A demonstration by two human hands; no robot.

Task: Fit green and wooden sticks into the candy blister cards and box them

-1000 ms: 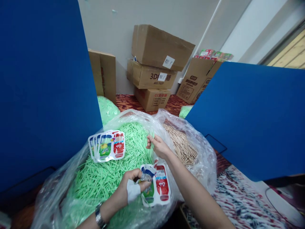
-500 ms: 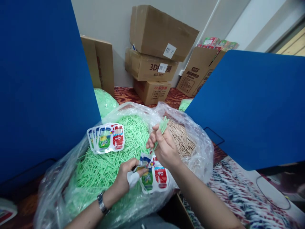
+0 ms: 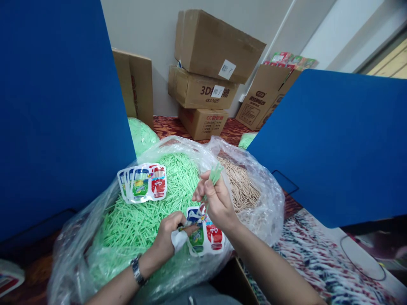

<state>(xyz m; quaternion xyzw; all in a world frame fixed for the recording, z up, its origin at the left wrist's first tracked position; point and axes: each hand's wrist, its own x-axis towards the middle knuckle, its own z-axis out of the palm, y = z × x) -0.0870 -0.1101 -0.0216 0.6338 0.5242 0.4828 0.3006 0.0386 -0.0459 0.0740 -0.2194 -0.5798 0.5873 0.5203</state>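
Note:
Pinched between the thumb and fingers of my left hand (image 3: 173, 228) is the left edge of a printed pouch (image 3: 213, 239) with green Sprite and red Cola pictures. My right hand (image 3: 219, 199) is closed around a small bunch of thin green sticks (image 3: 215, 173), held upright just above the pouch. Under both hands spreads a heap of loose green sticks (image 3: 136, 224) inside a clear plastic bag (image 3: 73, 254). A fanned stack of similar pouches (image 3: 143, 183) rests on the heap at the left.
Brown sticks (image 3: 243, 186) fill a second clear bag on the right. Blue panels (image 3: 57, 106) (image 3: 343, 144) stand at both sides. Cardboard boxes (image 3: 216, 46) are stacked against the wall behind, and a patterned cloth (image 3: 305, 258) lies at lower right.
My right hand has lowered slightly with the green sticks, closer to the pouch. My left hand keeps its pinch on the pouch. The stacked pouches stay on the heap.

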